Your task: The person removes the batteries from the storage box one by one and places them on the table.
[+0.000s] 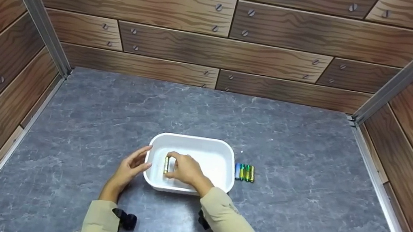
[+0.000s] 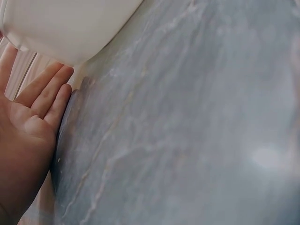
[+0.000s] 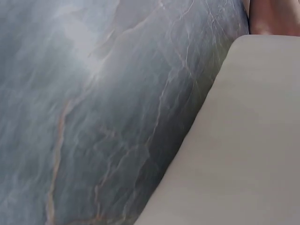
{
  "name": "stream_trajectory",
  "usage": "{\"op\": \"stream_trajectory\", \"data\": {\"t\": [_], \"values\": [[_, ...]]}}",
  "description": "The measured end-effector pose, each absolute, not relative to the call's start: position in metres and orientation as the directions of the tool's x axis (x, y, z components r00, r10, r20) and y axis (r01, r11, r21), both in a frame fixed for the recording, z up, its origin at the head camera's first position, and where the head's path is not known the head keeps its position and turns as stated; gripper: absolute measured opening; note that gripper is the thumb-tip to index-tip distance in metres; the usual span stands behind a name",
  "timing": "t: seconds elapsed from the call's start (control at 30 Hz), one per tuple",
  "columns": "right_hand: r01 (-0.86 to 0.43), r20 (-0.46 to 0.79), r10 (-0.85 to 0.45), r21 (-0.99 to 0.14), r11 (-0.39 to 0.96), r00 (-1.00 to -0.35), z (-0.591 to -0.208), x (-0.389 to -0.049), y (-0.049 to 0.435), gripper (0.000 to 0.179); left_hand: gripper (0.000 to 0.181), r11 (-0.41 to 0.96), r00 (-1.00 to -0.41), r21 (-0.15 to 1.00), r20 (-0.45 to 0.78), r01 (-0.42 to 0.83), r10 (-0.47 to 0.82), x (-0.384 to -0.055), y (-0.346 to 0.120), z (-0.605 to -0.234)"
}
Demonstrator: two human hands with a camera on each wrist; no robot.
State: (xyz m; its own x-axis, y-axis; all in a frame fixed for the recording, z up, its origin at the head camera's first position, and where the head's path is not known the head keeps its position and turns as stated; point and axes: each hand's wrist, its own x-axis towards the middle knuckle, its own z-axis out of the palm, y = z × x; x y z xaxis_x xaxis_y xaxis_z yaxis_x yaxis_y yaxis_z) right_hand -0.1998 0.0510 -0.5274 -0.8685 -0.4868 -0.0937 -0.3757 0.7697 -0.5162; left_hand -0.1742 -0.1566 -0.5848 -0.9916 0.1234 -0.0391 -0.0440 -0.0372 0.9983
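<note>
A white plastic tub [image 1: 198,141] stands on the table; its outer wall fills the lower right of the right wrist view. Inside it, toward the left end, my right hand [image 1: 186,169] pinches a gold and pale battery [image 1: 166,165] by its two ends, between thumb and finger. Whether the battery touches the tub floor I cannot tell. My left hand [image 1: 130,167] touches the tub's left rim with relaxed fingers spread. The left wrist view shows that palm [image 2: 30,122] beside the tub's wall [image 2: 70,28].
Several batteries [image 1: 245,172], blue, green and gold, lie side by side against the tub's right side. Grey marbled tabletop [image 1: 307,155] surrounds the tub. Wood-patterned panels [image 1: 221,16] with metal corner posts enclose the back and both sides.
</note>
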Motion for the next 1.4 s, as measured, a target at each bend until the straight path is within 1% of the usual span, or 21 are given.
{"op": "stream_trajectory", "data": {"t": [0.2, 0.43, 0.53, 0.8, 0.93, 1.1, 1.17, 1.27, 1.4], "values": [[-0.371, -0.081, -0.491, -0.553, 0.746, -0.867, -0.521, -0.198, 0.063, 0.053, 0.057, -0.04, -0.992, 0.998, -0.041, -0.046, 0.122, -0.174, -0.156, -0.585], [-0.342, -0.059, -0.465, -0.598, 0.725, -0.883, -0.511, -0.2, 0.077, 0.054, 0.057, 0.008, -0.994, 0.999, -0.043, -0.043, 0.102, -0.173, -0.156, -0.585], [-0.336, -0.06, -0.46, -0.6, 0.726, -0.886, -0.509, -0.201, 0.084, 0.054, 0.057, 0.018, -0.994, 0.999, -0.051, -0.05, 0.1, -0.173, -0.156, -0.585], [-0.359, -0.045, -0.472, -0.587, 0.726, -0.881, -0.505, -0.199, 0.102, 0.052, 0.056, -0.014, -0.991, 0.998, -0.062, -0.064, 0.116, -0.173, -0.156, -0.583], [-0.373, -0.026, -0.478, -0.589, 0.717, -0.878, -0.503, -0.196, 0.11, 0.051, 0.057, -0.011, -0.992, 0.999, -0.03, -0.031, 0.121, -0.172, -0.157, -0.585], [-0.375, -0.007, -0.471, -0.595, 0.711, -0.882, -0.501, -0.193, 0.122, 0.051, 0.056, -0.001, -0.993, 0.999, 0.048, 0.048, 0.11, -0.172, -0.158, -0.593], [-0.372, -0.005, -0.468, -0.597, 0.71, -0.884, -0.5, -0.191, 0.127, 0.051, 0.055, -0.001, -0.993, 0.999, 0.053, 0.053, 0.106, -0.172, -0.158, -0.593], [-0.372, 0.003, -0.466, -0.608, 0.702, -0.885, -0.499, -0.19, 0.133, 0.05, 0.057, -0.015, -0.993, 1.0, 0.028, 0.027, 0.113, -0.172, -0.158, -0.591], [-0.381, 0.025, -0.47, -0.626, 0.68, -0.882, -0.498, -0.189, 0.14, 0.049, 0.059, -0.021, -0.99, 0.999, -0.041, -0.044, 0.134, -0.173, -0.158, -0.586]]}}
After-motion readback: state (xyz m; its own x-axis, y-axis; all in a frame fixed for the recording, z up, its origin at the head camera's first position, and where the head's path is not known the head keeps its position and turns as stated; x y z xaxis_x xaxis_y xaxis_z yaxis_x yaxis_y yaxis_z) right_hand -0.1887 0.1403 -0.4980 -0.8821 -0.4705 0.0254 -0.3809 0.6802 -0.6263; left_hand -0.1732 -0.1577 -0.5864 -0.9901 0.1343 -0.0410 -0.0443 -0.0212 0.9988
